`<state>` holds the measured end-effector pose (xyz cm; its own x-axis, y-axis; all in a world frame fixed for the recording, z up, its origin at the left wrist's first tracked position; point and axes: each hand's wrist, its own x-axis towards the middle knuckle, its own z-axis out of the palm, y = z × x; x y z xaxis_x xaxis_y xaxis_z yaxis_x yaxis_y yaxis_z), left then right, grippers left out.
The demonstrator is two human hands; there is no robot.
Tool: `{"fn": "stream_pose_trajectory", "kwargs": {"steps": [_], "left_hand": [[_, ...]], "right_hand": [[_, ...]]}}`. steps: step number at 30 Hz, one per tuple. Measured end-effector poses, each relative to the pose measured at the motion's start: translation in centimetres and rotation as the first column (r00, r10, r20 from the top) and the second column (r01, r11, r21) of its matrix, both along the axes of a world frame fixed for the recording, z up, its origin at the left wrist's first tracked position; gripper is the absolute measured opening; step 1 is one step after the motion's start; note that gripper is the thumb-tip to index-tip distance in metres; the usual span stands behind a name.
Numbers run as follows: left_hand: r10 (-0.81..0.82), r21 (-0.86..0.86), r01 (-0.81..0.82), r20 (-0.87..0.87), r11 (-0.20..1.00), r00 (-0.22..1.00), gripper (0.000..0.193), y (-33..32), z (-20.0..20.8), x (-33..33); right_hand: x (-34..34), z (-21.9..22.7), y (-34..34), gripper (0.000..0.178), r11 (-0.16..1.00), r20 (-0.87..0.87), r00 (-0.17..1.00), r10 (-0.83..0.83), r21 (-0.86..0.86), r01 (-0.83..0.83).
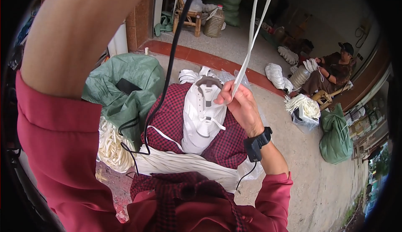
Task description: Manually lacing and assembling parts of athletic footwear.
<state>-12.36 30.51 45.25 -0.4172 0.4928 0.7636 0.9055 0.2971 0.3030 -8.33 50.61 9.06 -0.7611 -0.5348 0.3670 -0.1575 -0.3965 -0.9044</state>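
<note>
The white shoe [202, 117] lies heel-up on the checked cloth [228, 146] over the lap, and the right hand [240, 106] pinches a flat white lace [251, 39] between thumb and fingers just at the shoe's upper eyelets, the lace running taut up and out of the top of the view. The left arm [75, 35] is raised high along the left edge; its hand is out of view, so whether it grips the lace's far end cannot be told. To thread well, I judge the lace should stay flat and untwisted through the eyelet, with the pinch kept close to the shoe and the pull kept even so both ends come out level. A black cable [167, 73] hangs down across the lap just left of the shoe and could snag the lace. A bundle of white laces [184, 165] lies across the knees below the shoe, more laces [111, 144] sit heaped at the left beside a green sack [125, 77], and another person [331, 73] sits well apart at the right among more shoes [276, 75] and a second green sack [337, 137]
</note>
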Motion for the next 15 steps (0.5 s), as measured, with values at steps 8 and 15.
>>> {"fn": "stream_pose_trajectory", "kwargs": {"steps": [8, 15], "left_hand": [[-0.012, 0.299, -0.08, 0.291, 0.951, 0.957, 0.028, -2.4, -2.1, 0.6], [-0.172, 0.295, 0.028, 0.475, 0.955, 0.863, 0.029, 0.4, -2.4, -1.8]], "right_hand": [[4.0, 0.2, -0.6, 0.012, 0.531, -0.65, 0.709, -0.274, 0.513, 0.675], [5.1, -2.3, -2.7, 0.018, 0.473, -0.828, 0.561, 0.008, 0.497, 0.727]]}}
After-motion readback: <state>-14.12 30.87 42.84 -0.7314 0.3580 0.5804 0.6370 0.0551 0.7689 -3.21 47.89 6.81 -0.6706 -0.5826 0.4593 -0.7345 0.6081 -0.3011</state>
